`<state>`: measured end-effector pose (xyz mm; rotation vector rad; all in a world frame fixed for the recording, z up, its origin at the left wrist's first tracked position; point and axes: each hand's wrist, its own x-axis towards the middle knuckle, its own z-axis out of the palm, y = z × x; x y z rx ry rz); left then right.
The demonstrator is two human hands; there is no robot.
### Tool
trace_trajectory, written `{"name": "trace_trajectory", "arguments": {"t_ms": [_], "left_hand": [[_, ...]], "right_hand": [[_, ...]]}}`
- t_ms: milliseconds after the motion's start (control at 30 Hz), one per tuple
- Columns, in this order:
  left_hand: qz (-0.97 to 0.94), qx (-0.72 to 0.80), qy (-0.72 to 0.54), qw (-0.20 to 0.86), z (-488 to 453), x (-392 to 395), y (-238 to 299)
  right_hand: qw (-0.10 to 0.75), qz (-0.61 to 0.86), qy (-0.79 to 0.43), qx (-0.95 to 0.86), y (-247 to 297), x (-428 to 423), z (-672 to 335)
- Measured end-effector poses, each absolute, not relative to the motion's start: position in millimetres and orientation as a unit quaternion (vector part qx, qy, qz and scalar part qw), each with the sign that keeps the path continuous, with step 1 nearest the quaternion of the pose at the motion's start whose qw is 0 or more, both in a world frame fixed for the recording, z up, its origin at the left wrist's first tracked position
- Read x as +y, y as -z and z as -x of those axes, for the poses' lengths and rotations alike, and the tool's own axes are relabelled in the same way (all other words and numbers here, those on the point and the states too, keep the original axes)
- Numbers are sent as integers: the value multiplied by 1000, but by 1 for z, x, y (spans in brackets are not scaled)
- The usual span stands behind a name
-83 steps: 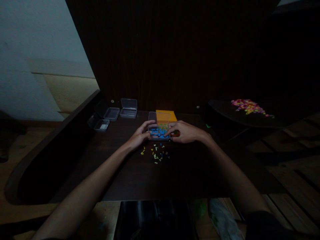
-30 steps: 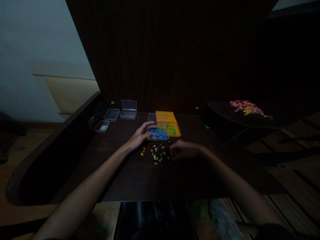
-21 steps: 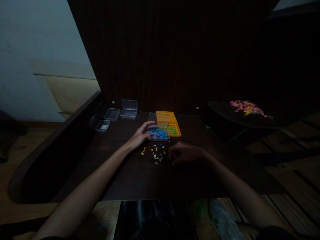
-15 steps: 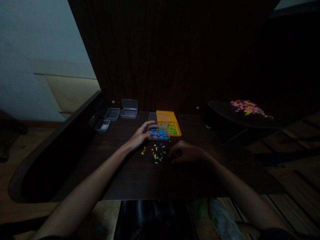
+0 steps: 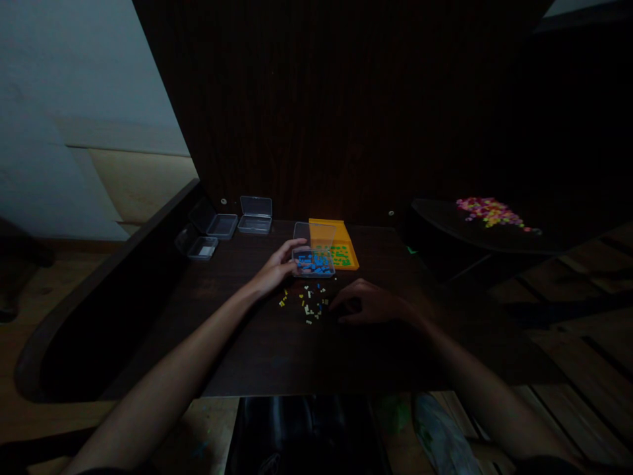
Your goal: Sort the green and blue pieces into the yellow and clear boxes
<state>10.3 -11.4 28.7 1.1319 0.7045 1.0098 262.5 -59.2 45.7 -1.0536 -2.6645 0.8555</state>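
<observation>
My left hand (image 5: 273,272) grips the left side of a clear plastic box (image 5: 314,275). Its lid (image 5: 315,234) stands open at the back. Several small blue toy bricks (image 5: 320,262) lie inside, and some of my fingers show through the clear plastic. My right hand (image 5: 368,302) is low over the dark table, just right of a loose scatter of tiny pale bricks (image 5: 309,310). Its index finger and thumb are apart, with nothing visible between them. Several yellow bricks (image 5: 283,301) and a few blue ones lie in the same scatter.
Behind the box is an orange tray (image 5: 352,257) with several green bricks. Open clear boxes (image 5: 254,225) stand at the back left of the table (image 5: 247,369). A pile of colourful small pieces (image 5: 489,212) lies on a dark surface at the right.
My right hand's index finger has stretched slightly left toward the loose bricks, and the gap to the thumb looks wider. My left hand and the box have hardly moved.
</observation>
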Motion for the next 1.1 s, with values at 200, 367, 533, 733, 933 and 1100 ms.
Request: {"name": "trace_trajectory", "arguments": {"t_ms": [200,367,533,733,933,1100], "left_hand": [[-509,308,-446,669,-9,-9,-27],[-508,307,-447,669,-9,-9,-26],[-507,308,-447,669,-9,-9,-27],[-513,309,-446,666,-9,-10,-29],[-512,318,-444,663,-10,-11,-30],[-516,322,-440,661,-9,-11,-30]], "right_hand": [[26,370,-267,-889,-48,-64,-260],[14,373,-272,-887,-49,-64,-257],[3,373,-277,-885,-49,-65,-254],[13,391,-262,-882,-49,-67,-259],[30,391,-269,-880,-43,-69,-266],[25,392,-248,-886,-39,-72,-267]]}}
